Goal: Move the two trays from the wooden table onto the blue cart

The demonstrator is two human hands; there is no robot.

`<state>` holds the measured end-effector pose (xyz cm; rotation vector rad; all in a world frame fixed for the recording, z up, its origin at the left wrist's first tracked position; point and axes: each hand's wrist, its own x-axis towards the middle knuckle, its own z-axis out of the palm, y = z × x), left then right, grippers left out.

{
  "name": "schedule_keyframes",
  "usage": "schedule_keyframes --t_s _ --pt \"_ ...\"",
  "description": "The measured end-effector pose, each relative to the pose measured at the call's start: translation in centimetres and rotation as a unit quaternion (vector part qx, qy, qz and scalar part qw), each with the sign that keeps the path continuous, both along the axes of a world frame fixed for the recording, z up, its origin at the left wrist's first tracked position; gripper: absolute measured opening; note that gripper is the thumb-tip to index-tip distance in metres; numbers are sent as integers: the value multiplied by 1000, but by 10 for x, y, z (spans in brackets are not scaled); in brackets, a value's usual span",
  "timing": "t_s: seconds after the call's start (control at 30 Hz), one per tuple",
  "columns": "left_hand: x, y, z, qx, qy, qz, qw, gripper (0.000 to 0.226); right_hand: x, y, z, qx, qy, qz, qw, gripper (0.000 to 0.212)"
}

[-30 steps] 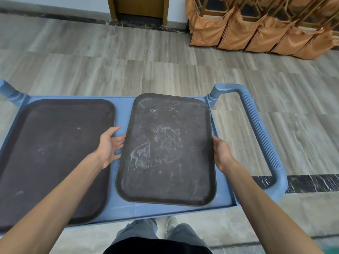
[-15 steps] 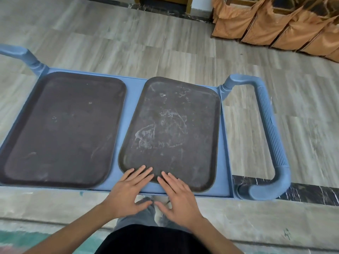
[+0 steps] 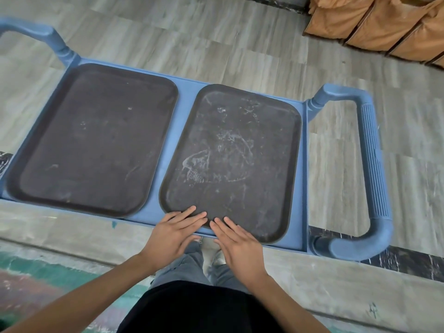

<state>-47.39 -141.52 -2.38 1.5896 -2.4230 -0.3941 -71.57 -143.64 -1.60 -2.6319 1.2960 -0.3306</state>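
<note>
Two dark brown trays lie flat side by side on the blue cart (image 3: 182,102). The left tray (image 3: 93,138) is fairly clean. The right tray (image 3: 235,150) is scuffed with whitish marks. My left hand (image 3: 174,233) and my right hand (image 3: 236,243) rest side by side at the near edge of the right tray, palms down, fingers spread, fingertips on its rim. Neither hand grips anything.
The cart has a ribbed blue handle (image 3: 372,164) on its right end and another handle (image 3: 36,32) at the far left. Orange fabric-covered chairs (image 3: 374,22) are stacked at the far right. A green and red mat (image 3: 36,284) lies on the floor at my left.
My hands left the sides of the right tray and came together at its near edge. My view has pulled back and tilted down, showing more of the cart.
</note>
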Motion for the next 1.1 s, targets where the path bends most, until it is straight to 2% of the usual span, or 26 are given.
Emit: schedule_keyframes --t_s 0.2,0.6,0.83,0.93,1.03,1.1 --pt "-8 5 0 -6 10 15 1000 41 -6 -1 -3 -6 -26 1 1000 40" --pt "-27 17 8 -17 46 82 995 47 -13 -1 1 -3 -65 10 998 50" --pt "-29 21 8 -6 42 95 995 46 -14 -1 -2 -1 -64 4 998 39" --pt "-33 21 15 12 53 103 993 44 -12 1 7 37 -75 -2 997 31" --pt "-32 18 23 53 49 88 993 46 -13 0 19 107 -89 -7 990 36" --pt "-29 14 31 113 62 68 989 44 -14 -2 28 163 -97 -30 981 41"
